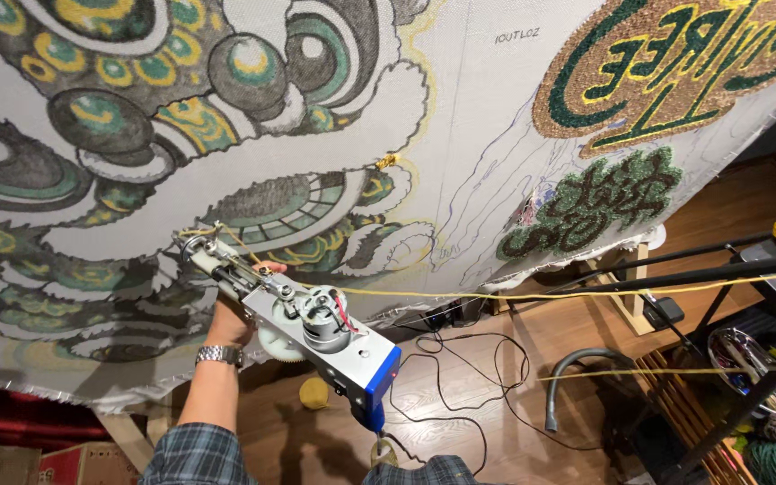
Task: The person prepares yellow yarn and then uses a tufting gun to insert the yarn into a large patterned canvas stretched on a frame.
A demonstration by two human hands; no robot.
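Head view, looking along a stretched tufting cloth (460, 117) with a large green, grey and yellow beast-face design already filled in with pile. We hold a tufting gun (303, 319), silver body with a blue rear end, its nose (198, 247) pressed against the cloth at the lower part of the design, just beside a scaled green-and-grey patch (289, 211).

Left hand (231, 314): wrapped around the front handle beneath the gun, fingers closed on it; a metal wristwatch (220, 355) sits on the wrist above a plaid sleeve (195, 454).

Right hand: hidden under the gun's rear by the blue housing; we cannot tell how its fingers lie or what they grip.

A yellow yarn strand (586, 292) runs from the right side of the room straight to the gun's feed. A black power cable (460, 377) loops on the wooden floor (514, 422) below. A grey hose (577, 377) and a black metal stand (720, 269) are off to the right.

Our judgement on doing this stroke well: keep the nose square and firmly against the cloth so the needle does not skip or tear; move in the direction the foot faces; keep steady pressure from the front hand. Watch that the yarn stays slack and free of the stand, and the cable clear of our feet.
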